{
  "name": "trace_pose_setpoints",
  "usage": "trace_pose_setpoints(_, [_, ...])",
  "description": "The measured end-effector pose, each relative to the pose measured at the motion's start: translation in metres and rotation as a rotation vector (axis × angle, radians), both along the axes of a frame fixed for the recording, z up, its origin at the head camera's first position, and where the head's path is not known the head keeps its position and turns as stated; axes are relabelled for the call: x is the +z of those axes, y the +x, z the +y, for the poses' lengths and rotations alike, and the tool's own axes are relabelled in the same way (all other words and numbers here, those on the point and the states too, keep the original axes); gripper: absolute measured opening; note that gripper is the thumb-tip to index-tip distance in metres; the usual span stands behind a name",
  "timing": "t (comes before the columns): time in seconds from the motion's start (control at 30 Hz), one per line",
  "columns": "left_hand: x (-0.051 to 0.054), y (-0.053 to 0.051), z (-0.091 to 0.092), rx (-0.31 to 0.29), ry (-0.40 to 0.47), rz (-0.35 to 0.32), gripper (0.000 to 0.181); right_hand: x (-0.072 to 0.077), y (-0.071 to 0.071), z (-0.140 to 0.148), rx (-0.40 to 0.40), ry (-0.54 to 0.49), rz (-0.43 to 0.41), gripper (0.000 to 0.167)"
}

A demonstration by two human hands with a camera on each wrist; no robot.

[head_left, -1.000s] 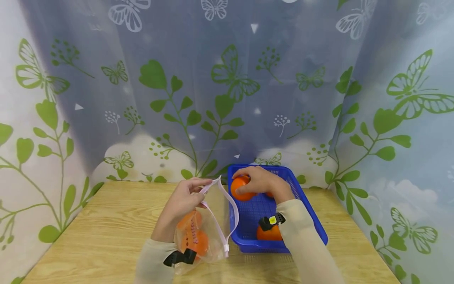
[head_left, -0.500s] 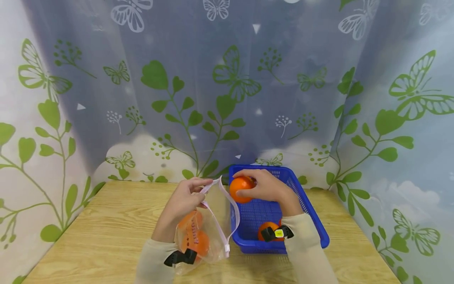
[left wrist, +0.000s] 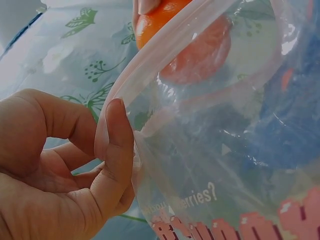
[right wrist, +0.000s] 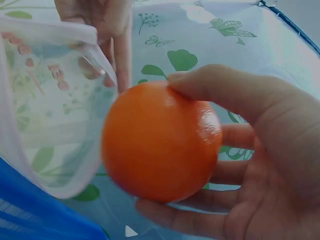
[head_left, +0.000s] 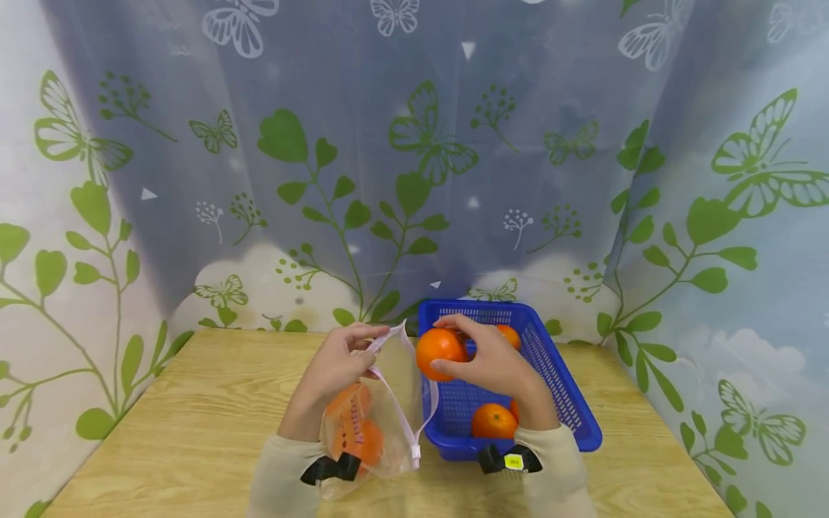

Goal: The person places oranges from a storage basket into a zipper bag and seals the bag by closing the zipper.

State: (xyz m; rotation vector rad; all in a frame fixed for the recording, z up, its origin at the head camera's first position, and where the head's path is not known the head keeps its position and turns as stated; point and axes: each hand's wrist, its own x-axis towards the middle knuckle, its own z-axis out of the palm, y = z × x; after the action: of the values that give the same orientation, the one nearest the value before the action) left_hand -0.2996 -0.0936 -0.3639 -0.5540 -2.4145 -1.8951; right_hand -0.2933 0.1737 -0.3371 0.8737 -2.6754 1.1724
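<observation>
My left hand point(head_left: 337, 367) pinches the rim of a clear plastic zip bag point(head_left: 391, 446) between thumb and fingers. Its pink-edged mouth gapes toward the right, with a slider at the lower corner. Orange fruits point(head_left: 364, 440) lie inside the bag, seen through the printed film. In my right hand point(head_left: 501, 363) is an orange point(right wrist: 160, 142), gripped between thumb and fingers. It hangs over the left side of the blue basket point(head_left: 586, 432), close to the bag's mouth. From the left wrist view, part of that orange point(left wrist: 159, 22) shows past the bag's rim.
The blue basket holds more oranges: one near its front point(head_left: 494, 421), partly beside another hidden by my right wrist, and one at the back point(head_left: 509, 336). The wooden table point(head_left: 194, 417) extends to the left. A patterned curtain point(head_left: 350, 180) stands behind it.
My right hand has brought the orange slightly nearer and lower, staying beside the bag's mouth, its forearm swinging toward me. Oranges in the basket are more exposed. The left hand keeps its hold.
</observation>
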Motion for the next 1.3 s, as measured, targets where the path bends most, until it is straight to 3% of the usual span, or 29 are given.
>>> trace_pose_setpoints(0.17, [0.000, 0.000, 0.001, -0.009, -0.005, -0.003, 0.044, -0.013, 0.009, -0.007, 0.008, -0.122, 0.000, 0.054])
trace_pose_setpoints(0.43, [0.000, 0.002, 0.000, -0.014, -0.016, 0.005, 0.043, -0.021, 0.015, -0.018, 0.051, -0.148, 0.037, 0.054])
trace_pose_setpoints(0.67, [0.000, 0.002, 0.001, -0.022, -0.020, 0.017, 0.041, -0.025, 0.016, -0.028, 0.093, -0.070, 0.064, 0.062])
trace_pose_setpoints(0.83, [0.001, 0.002, 0.000, -0.015, -0.026, 0.036, 0.044, -0.028, 0.014, -0.032, 0.113, -0.021, -0.003, 0.058])
trace_pose_setpoints(1.3, [0.004, 0.005, 0.003, -0.009, -0.020, 0.033, 0.037, -0.040, 0.008, -0.037, 0.234, 0.071, -0.014, 0.046])
